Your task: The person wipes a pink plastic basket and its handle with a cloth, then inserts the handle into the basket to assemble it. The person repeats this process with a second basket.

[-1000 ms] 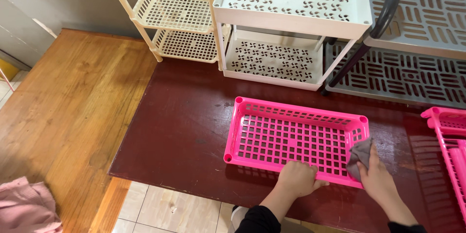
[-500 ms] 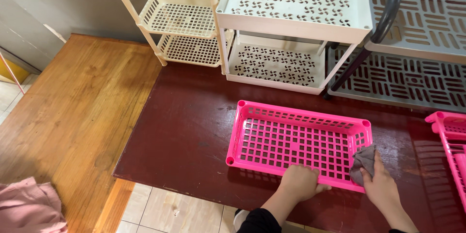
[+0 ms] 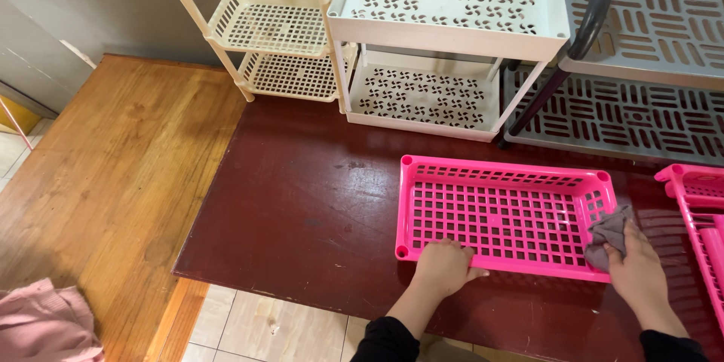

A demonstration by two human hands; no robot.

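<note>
Lower right of frame: pink tray (image 3: 498, 215) lay on the dark red worktop (image 3: 302, 204).
Left hand (image 3: 443, 268): grip closed over tray's near rim.
Right hand (image 3: 639, 271): grip pinched a grey cloth (image 3: 608, 232) against tray's right corner.

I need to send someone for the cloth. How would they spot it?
On the dark red table lies a pink tray. At its right near corner, the right hand presses a small grey cloth, the only soft, crumpled thing among hard plastic.
</note>
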